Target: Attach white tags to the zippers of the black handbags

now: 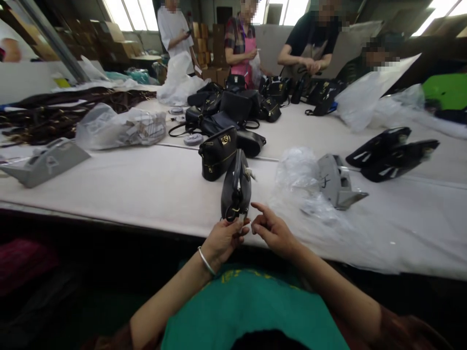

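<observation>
Head view: at a white table [146,180], boxes [115,33] beyond, left fingers [234,227] pinch a bag [231,189], right fingers [261,209] spread.

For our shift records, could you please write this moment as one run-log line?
left hand: holding black handbag at near end; right hand: close beside it, index finger extended; behind it: gold-clasped handbag

The black bag [229,187] at the centre looks smooth and leather-like, with a soft sheen. Toward eleven o'clock, the standing bag [215,158] has a matt dark skin and shiny gold-toned metal fittings. At three o'clock, crinkled clear plastic film [297,170] gleams. The desk [109,187] wears a pale, matt, cloth-like cover. At six o'clock, the green apron [248,306] is dull cloth; toward seven, the bracelet [206,262] is polished silvery metal.
</observation>
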The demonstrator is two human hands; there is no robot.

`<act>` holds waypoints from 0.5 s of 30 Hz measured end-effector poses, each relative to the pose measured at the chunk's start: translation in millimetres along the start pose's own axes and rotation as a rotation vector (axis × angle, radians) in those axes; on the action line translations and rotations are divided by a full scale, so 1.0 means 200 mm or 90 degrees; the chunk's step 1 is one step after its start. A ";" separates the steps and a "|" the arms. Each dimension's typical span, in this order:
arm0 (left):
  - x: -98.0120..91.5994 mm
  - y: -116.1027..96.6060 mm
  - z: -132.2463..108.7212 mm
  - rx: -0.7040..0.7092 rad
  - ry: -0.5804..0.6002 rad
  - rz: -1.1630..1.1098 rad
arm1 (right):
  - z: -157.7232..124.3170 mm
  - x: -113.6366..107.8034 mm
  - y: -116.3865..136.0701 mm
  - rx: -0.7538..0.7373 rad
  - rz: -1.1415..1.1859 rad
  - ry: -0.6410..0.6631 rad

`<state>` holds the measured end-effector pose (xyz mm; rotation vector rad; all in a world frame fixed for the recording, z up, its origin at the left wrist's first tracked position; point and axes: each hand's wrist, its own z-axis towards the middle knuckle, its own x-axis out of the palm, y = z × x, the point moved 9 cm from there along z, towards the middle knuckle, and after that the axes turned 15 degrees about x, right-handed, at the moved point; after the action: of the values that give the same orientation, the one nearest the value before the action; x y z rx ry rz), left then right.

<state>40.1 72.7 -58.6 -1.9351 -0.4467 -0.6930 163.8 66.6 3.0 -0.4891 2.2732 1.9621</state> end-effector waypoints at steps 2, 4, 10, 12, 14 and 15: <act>0.00 0.00 0.00 -0.001 0.010 0.003 | 0.01 0.01 0.01 -0.007 -0.015 0.005; 0.00 -0.01 0.00 -0.001 0.010 0.010 | 0.01 0.01 0.02 -0.007 -0.022 0.010; 0.00 0.00 0.00 0.008 0.005 0.031 | -0.01 0.02 0.12 -0.068 0.010 0.028; 0.00 0.01 0.00 0.019 0.004 0.031 | 0.00 0.04 0.16 -0.091 0.010 0.043; 0.00 0.01 0.00 0.033 -0.002 0.025 | 0.02 0.06 0.17 -0.098 -0.020 0.044; 0.00 0.01 0.00 0.040 -0.006 0.021 | 0.03 0.07 0.17 -0.096 -0.042 0.034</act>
<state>41.2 72.5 -60.0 -1.8837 -0.4361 -0.6425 139.7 73.7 30.2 -0.6305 2.1190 2.1224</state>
